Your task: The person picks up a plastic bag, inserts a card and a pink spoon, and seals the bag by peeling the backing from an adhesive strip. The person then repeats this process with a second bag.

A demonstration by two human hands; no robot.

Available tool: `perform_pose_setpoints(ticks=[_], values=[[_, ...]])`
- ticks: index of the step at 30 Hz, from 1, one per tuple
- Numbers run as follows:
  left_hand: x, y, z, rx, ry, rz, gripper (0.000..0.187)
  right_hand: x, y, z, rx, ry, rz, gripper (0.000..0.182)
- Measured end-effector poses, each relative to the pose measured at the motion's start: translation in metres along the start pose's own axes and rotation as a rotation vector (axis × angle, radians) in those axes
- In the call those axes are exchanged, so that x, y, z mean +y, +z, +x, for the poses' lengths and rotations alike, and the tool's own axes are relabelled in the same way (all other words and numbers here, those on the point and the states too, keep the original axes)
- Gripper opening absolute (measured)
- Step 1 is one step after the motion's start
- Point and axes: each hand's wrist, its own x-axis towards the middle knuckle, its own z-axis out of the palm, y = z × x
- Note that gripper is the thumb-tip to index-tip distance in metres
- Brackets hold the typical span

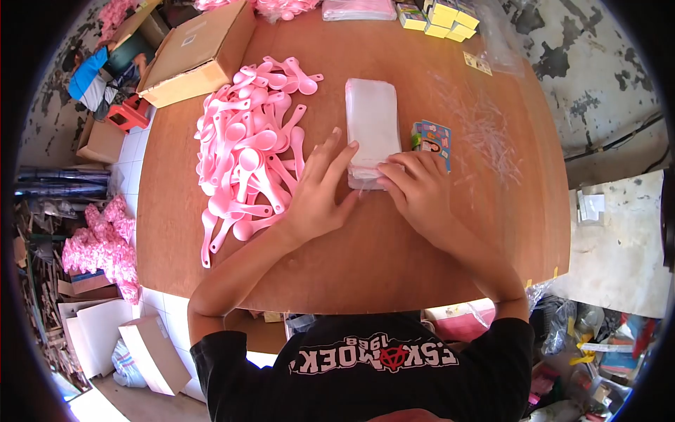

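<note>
A stack of clear plastic bags (371, 116) lies flat on the table in front of me. My left hand (320, 193) is at its left side, fingers stretched and apart, with the index fingertip and thumb close to the bags' edge. At the lower end of the stack, the fingers of my right hand (420, 191) are bent together on a bag's edge. Pink plastic measuring spoons (249, 158) form a heap left of my left hand. Just beyond my right hand is a small pile of printed cards (434, 141), partly covered by its fingers.
A cardboard box (200, 53) stands at the table's back left. Yellow card packs (443, 17) and more plastic bags (358, 8) lie at the far edge. Thin clear plastic strips (489, 141) are scattered right. A person in blue (91, 81) is at the far left.
</note>
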Motion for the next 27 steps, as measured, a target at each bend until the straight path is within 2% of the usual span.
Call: perform_pose_setpoints(ticks=[4, 6, 7, 9, 10, 12, 13, 14, 16, 17, 18, 20, 23, 27], values=[[-0.006, -0.002, -0.012, 0.08, 0.02, -0.213, 0.069, 0.003, -0.003, 0.001, 0.059, -0.023, 0.026, 0.014], [-0.003, -0.001, -0.02, -0.08, -0.445, -0.921, 0.06, 0.002, -0.013, 0.003, 0.056, 0.067, 0.072, 0.015], [0.001, -0.001, -0.021, -0.078, -0.443, -0.923, 0.06, 0.001, -0.017, 0.003, 0.055, 0.065, 0.07, 0.015], [0.008, -0.001, -0.017, -0.175, -0.811, -1.267, 0.055, -0.001, -0.027, 0.003, 0.032, 0.033, 0.196, 0.017], [0.01, 0.001, -0.018, -0.176, -0.809, -1.269, 0.055, -0.005, -0.033, 0.004, 0.032, 0.033, 0.193, 0.017], [0.013, 0.005, -0.019, -0.346, -0.912, -1.624, 0.056, -0.013, -0.044, 0.005, -0.104, -0.101, 0.237, 0.019], [0.017, 0.005, -0.017, -0.389, -0.806, -1.684, 0.055, -0.013, -0.046, 0.003, -0.161, -0.179, 0.189, 0.028], [0.017, 0.007, -0.017, -0.392, -0.806, -1.69, 0.055, -0.017, -0.049, 0.001, -0.166, -0.176, 0.186, 0.028], [0.016, 0.012, -0.02, -0.379, -0.873, -1.585, 0.048, -0.024, -0.054, -0.002, -0.244, -0.195, 0.226, 0.04], [0.013, 0.017, -0.022, -0.34, -0.871, -1.554, 0.038, -0.018, -0.055, -0.01, -0.261, -0.121, 0.284, 0.047], [0.012, 0.017, -0.022, -0.343, -0.873, -1.56, 0.038, -0.01, -0.056, -0.017, -0.266, -0.117, 0.281, 0.047], [0.009, 0.015, -0.024, -0.331, -0.981, -1.584, 0.032, 0.008, -0.06, -0.025, -0.195, 0.19, 0.058, 0.053], [0.01, 0.017, -0.024, -0.36, -0.969, -1.529, 0.027, 0.04, -0.068, -0.022, -0.212, 0.304, -0.111, 0.062], [0.005, 0.022, -0.027, -0.415, -0.896, -1.493, 0.027, 0.072, -0.067, -0.031, -0.321, 0.308, 0.03, 0.069]])
